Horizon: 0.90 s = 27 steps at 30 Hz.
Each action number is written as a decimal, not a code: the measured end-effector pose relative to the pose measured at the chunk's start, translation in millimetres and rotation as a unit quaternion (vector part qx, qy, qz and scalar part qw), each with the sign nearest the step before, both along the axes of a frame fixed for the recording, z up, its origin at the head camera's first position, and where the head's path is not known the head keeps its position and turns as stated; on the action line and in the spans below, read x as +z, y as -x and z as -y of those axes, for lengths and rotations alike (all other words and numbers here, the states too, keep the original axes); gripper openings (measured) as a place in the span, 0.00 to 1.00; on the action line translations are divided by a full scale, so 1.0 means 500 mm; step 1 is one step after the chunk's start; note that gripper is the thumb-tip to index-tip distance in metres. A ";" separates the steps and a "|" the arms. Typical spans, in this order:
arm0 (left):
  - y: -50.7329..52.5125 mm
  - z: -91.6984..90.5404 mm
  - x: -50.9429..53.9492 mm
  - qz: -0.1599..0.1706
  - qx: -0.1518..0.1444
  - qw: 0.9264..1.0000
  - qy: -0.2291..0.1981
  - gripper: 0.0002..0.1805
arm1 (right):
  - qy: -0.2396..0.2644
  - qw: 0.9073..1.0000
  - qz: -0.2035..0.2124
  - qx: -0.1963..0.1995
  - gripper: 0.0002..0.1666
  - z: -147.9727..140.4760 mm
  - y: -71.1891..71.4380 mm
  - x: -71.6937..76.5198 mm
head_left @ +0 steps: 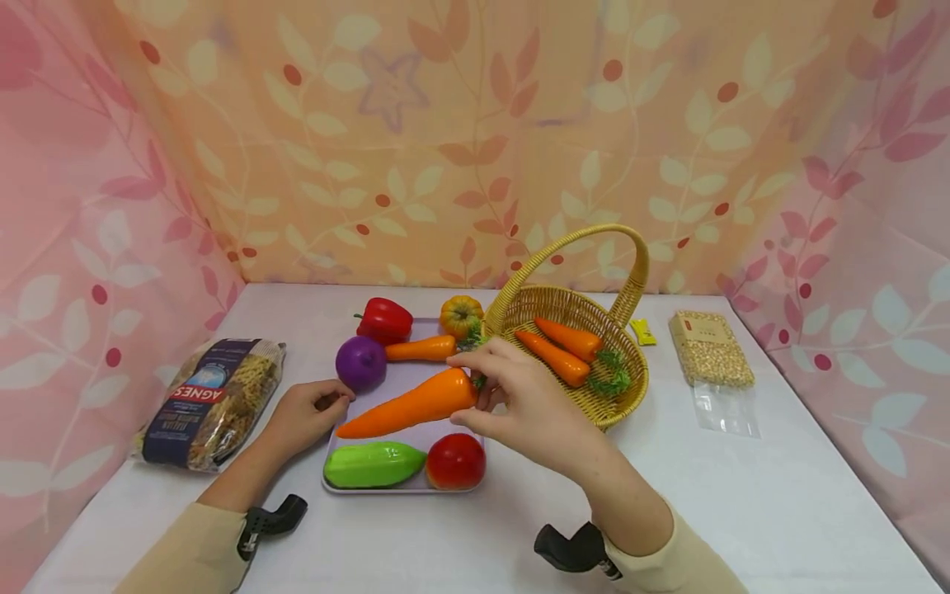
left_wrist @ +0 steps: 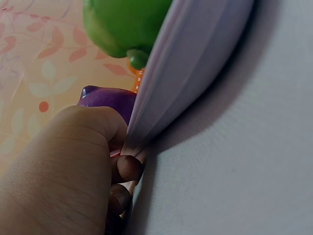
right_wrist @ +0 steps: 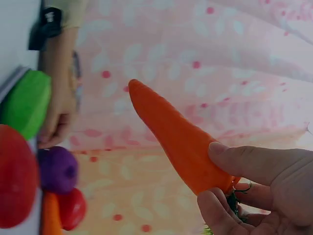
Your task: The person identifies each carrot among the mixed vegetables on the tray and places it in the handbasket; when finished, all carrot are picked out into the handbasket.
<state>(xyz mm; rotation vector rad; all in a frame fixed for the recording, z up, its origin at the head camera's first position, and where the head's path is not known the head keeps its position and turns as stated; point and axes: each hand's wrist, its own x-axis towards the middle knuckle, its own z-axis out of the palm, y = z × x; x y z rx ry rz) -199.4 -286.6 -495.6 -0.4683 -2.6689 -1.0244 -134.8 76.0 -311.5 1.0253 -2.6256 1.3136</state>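
Note:
My right hand (head_left: 523, 404) pinches an orange carrot (head_left: 416, 404) at its thick green-topped end, holding it over the lilac tray (head_left: 401, 491). In the right wrist view the thumb and fingertips press the carrot (right_wrist: 171, 137) from both sides. My left hand (head_left: 308, 415) grips the tray's left rim, thumb above and fingers below in the left wrist view. On the tray lie a ribbed green vegetable (head_left: 374, 464), a round red fruit or vegetable (head_left: 456, 462), a purple round vegetable (head_left: 360, 363), a second carrot (head_left: 420, 349) and a red bell pepper (head_left: 386, 320).
Right of the tray stands a wicker basket (head_left: 638, 396) with a tall handle and two carrots (head_left: 552, 357) inside. A small pumpkin (head_left: 460, 316) sits at the tray's back. A pasta bag (head_left: 211, 404) lies left; a yellow packet (head_left: 642, 332) and a grain bag (head_left: 711, 351) lie right.

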 end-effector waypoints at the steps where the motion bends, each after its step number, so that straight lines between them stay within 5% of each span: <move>1: 0.000 -0.001 0.000 -0.001 -0.001 1.000 0.000 0.07 | 0.014 1.000 -0.007 0.000 0.32 -0.010 -0.006 0.009; 14: -0.003 -0.004 0.003 0.004 0.003 1.000 0.000 0.07 | 0.116 0.981 -0.149 -0.042 0.41 -0.178 -0.051 0.091; 20: -0.003 -0.002 0.000 0.009 0.010 1.000 0.004 0.07 | 0.223 0.967 -0.095 -0.077 0.38 -0.249 -0.055 0.101; 23: -0.002 -0.002 0.001 0.013 0.012 1.000 0.007 0.07 | 0.241 0.959 -0.067 -0.131 0.35 -0.283 -0.059 0.105; 27: -0.002 -0.003 0.003 0.016 0.010 1.000 0.006 0.07 | 0.142 0.952 -0.056 -0.265 0.31 -0.331 -0.061 0.107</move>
